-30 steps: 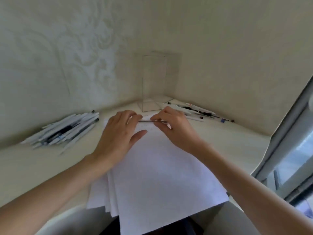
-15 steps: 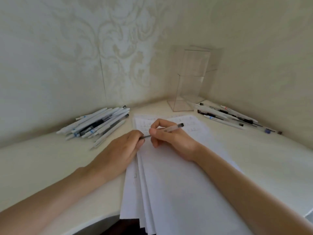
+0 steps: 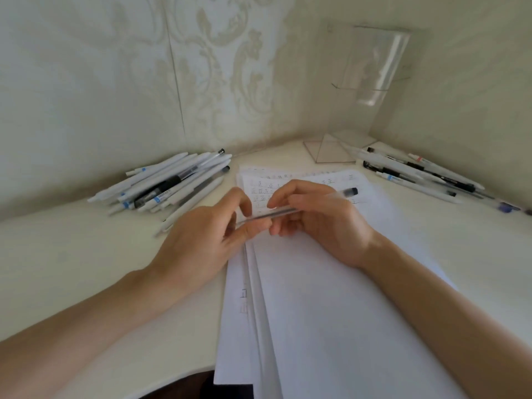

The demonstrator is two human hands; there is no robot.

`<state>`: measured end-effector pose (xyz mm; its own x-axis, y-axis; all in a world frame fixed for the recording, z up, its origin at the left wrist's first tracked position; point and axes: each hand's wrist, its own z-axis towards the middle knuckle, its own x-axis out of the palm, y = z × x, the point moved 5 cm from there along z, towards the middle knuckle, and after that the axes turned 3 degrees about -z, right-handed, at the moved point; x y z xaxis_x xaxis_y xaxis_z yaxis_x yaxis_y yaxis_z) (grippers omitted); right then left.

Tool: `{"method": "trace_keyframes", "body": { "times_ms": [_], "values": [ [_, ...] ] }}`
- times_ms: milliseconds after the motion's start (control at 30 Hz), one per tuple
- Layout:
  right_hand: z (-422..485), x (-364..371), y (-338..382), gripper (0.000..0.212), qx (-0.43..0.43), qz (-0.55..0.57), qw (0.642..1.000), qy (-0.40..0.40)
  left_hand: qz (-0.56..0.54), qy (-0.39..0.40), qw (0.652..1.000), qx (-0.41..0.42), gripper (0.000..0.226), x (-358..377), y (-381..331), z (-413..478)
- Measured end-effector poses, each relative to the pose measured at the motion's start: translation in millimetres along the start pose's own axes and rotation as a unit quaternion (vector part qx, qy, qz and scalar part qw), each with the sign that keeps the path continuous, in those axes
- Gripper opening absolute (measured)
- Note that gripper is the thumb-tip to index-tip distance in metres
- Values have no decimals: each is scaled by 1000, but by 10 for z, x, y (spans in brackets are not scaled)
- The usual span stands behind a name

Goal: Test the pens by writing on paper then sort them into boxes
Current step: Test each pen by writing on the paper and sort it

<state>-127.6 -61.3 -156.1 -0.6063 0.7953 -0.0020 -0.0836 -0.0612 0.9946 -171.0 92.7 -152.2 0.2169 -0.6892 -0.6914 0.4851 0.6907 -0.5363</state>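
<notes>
A clear pen (image 3: 277, 213) with a dark end lies slanted above the written top of the paper stack (image 3: 331, 298). My right hand (image 3: 322, 226) grips its barrel with curled fingers. My left hand (image 3: 204, 237) pinches the pen's left end between thumb and fingers. A transparent box (image 3: 374, 70) stands upright in the corner, with a second clear box (image 3: 328, 154) in front of it.
A heap of several white and clear pens (image 3: 172, 185) lies by the wall on the left. Another row of several pens (image 3: 417, 174) lies on the right of the cream desk (image 3: 72, 254). Walls close in behind and to the right.
Both hands came back from the paper's far edge toward me with the pen. The pen now slants up to the right, and my left fingers have spread around its left end.
</notes>
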Motion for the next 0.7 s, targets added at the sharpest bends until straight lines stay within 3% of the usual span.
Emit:
{"method": "trace_keyframes", "body": {
  "times_ms": [133, 267, 333, 400, 700],
  "values": [
    [-12, -197, 65, 31, -8, 39, 996, -80, 52, -21, 998, -41, 55, -19, 56, 1],
    [-51, -346, 120, 26, -30, -140, 960, -241, 96, 47, 993, 53, 54, 86, -67, -38],
    [-56, -297, 98, 25, -2, -218, 942, -253, 117, 102, 982, 105, 54, 169, -111, -66],
    [-49, -237, 67, 22, 23, -250, 934, -253, 136, 107, 976, 136, 52, 198, -116, -66],
    [159, -67, 0, 18, 38, -301, 919, -251, 155, 97, 972, 147, 49, 211, -118, -71]
  ]
}}
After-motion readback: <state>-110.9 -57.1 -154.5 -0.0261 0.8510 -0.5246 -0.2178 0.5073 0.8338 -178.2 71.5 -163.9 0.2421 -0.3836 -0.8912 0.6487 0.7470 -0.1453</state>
